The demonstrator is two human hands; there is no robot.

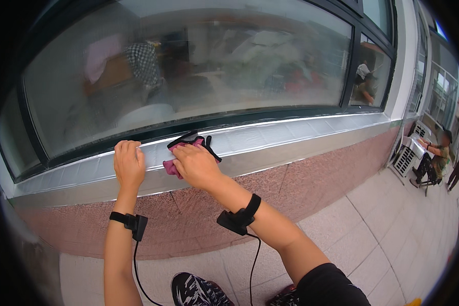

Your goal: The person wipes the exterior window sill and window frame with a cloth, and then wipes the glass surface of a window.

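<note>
A metal-covered window sill (275,134) runs below a large dusty window pane (214,72) in a dark frame. My right hand (195,162) presses a magenta cloth with black edging (172,168) onto the sill, near the window frame. The cloth is bunched beneath and around the fingers. To the left of it, my left hand (129,162) rests on the sill with its fingers curled toward the frame; its palm side is hidden, and no object shows in it. Both wrists wear black straps with small cabled devices.
A pink granite wall (260,191) stands under the sill, above pale floor tiles (336,225). At the far right a person (438,157) sits beside white louvred units (407,155). Behind the glass are a checked cloth (142,63) and a pink cloth (101,57).
</note>
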